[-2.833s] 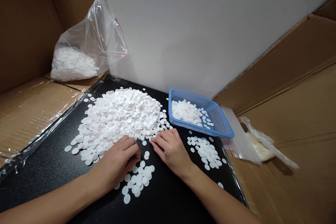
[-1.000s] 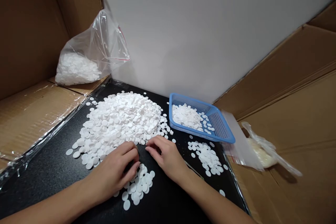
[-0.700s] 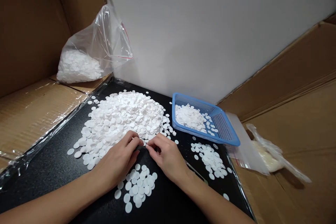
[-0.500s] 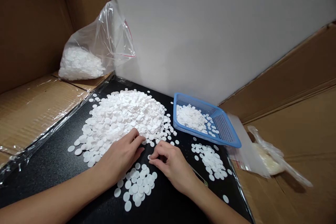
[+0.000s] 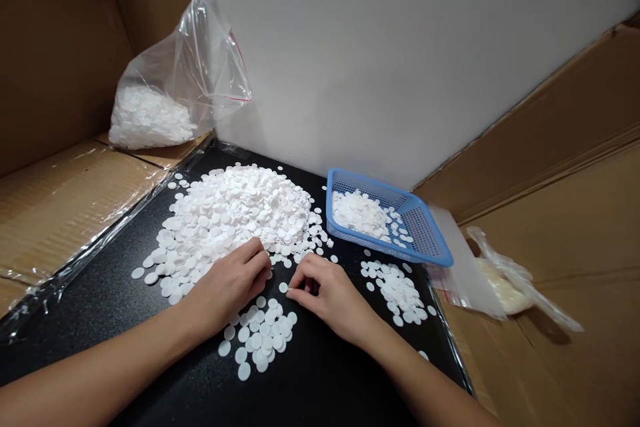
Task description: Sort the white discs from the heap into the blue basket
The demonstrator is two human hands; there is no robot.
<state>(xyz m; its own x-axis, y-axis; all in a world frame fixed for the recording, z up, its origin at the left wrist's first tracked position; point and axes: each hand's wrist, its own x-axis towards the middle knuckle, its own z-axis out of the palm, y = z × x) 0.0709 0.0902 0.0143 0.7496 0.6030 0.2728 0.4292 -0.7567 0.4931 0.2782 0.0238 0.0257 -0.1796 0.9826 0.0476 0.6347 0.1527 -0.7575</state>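
My right hand (image 5: 325,290) pinches a small round white disc (image 5: 283,287) by its edge, between thumb and forefinger. Just to the left, my left hand (image 5: 243,280) rests at the near edge of a large heap of white discs (image 5: 245,203). Its fingers are curled together, and whatever lies between the tips is hidden. Below both hands a smaller loose group of white discs (image 5: 265,333) lies spread on the black tabletop (image 5: 320,380).
A blue plastic basket (image 5: 440,250) with more discs stands behind my right hand. Another disc group (image 5: 403,297) lies right of that hand. A clear zip bag of discs (image 5: 150,117) sits on cardboard at back left; another plastic bag (image 5: 505,287) lies at right.
The fingers of my left hand have curled in more tightly. My right hand still holds a disc at nearly the same spot. The whole view has shifted slightly.
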